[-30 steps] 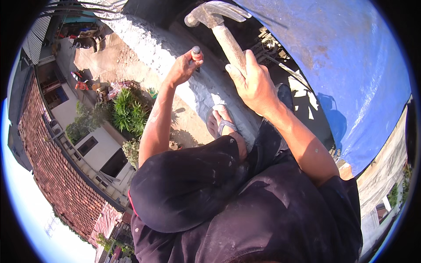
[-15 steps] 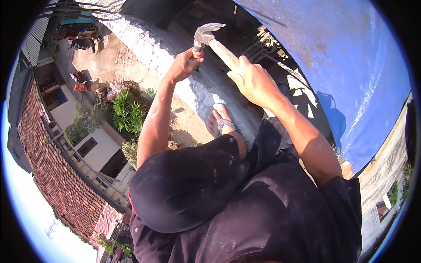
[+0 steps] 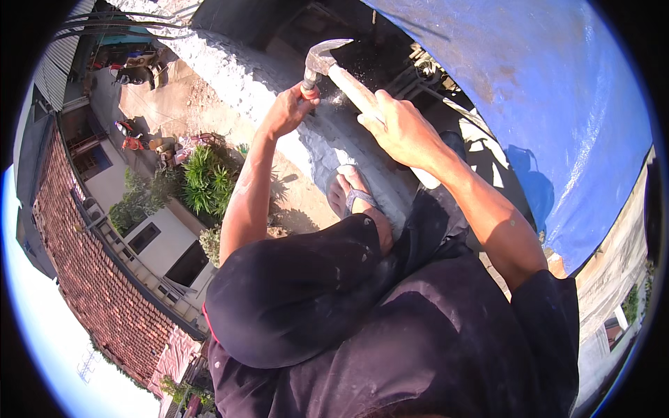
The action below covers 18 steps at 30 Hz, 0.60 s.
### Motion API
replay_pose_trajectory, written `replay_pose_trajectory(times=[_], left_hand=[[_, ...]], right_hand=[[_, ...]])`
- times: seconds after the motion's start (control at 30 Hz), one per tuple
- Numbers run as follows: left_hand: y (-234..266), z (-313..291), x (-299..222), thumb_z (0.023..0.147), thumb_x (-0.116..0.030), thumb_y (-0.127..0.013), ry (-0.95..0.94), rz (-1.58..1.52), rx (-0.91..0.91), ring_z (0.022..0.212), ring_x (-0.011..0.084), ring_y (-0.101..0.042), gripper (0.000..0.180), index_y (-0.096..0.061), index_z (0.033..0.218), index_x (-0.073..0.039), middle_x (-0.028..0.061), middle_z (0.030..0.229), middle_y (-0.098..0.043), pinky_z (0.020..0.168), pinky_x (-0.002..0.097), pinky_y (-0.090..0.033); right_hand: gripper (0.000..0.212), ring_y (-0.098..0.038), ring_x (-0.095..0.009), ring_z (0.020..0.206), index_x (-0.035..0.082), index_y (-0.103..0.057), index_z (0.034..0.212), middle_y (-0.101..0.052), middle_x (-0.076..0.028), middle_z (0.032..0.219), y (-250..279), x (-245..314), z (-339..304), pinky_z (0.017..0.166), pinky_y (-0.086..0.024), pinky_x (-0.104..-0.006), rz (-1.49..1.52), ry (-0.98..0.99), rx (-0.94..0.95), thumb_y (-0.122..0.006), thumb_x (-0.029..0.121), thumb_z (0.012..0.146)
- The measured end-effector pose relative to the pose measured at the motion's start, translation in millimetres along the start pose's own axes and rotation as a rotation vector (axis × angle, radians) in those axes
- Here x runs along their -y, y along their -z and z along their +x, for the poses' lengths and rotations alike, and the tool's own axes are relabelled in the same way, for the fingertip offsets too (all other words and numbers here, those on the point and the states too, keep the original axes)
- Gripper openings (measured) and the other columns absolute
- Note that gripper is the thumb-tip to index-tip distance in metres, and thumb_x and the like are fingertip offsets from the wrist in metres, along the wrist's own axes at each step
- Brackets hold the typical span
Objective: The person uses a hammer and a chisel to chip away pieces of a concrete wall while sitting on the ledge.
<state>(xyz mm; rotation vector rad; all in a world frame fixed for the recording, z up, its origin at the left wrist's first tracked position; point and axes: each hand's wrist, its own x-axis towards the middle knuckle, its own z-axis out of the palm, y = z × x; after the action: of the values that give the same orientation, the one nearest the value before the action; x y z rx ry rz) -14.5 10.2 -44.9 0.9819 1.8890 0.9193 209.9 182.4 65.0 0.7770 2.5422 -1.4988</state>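
Note:
My left hand (image 3: pixel 287 113) is closed around a chisel (image 3: pixel 309 78) with a dark metal top and an orange-red collar. Its lower end is mostly hidden behind my fingers, close to the rough whitish wall top (image 3: pixel 315 148). In my right hand (image 3: pixel 405 136) is a claw hammer (image 3: pixel 354 89), gripped by its pale wooden handle. The hammer's head meets the upper end of the chisel, or lies just over it. Small bits or dust show in the air beside the chisel, against the dark gap.
My sandalled foot (image 3: pixel 354 191) stands on the narrow wall top. Left of it the ground drops to a yard with green plants (image 3: pixel 209 180) and a tiled roof (image 3: pixel 104 279). A blue sheet (image 3: pixel 557 104) hangs at right; dark cables (image 3: pixel 115 22) cross the far left.
Bits or dust have appeared beside the chisel. The hammer and both hands have shifted only slightly, and both grips stay the same. The view has turned a little.

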Motion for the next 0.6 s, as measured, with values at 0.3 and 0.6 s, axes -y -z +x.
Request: replay_pose_trajectory(times=[0.3, 0.6], left_hand=[[0, 0, 15, 0.096, -0.016, -0.067, -0.041, -0.039, 0.007, 0.084, 0.0193, -0.064, 0.013, -0.064, 0.103, -0.005, 0.0074, 0.087, -0.068, 0.083, 0.0357, -0.052], [27, -3, 10, 0.098, -0.020, -0.069, 0.035, 0.094, -0.010, 0.093, 0.0121, -0.063, 0.018, -0.067, 0.108, -0.005, 0.0040, 0.094, -0.070, 0.089, 0.0323, -0.050]], right_hand=[[0.034, -0.072, -0.047, 0.079, -0.003, -0.050, 0.107, -0.068, -0.027, 0.077, -17, 24, -11, 0.060, -0.055, -0.0475, 0.215, 0.149, -0.273, -0.067, 0.027, 0.101], [0.041, -0.068, -0.049, 0.075, -0.005, -0.052, 0.099, -0.063, -0.030, 0.074, 22, 23, -3, 0.061, -0.050, -0.0488, 0.160, 0.072, -0.133, -0.067, 0.034, 0.100]])
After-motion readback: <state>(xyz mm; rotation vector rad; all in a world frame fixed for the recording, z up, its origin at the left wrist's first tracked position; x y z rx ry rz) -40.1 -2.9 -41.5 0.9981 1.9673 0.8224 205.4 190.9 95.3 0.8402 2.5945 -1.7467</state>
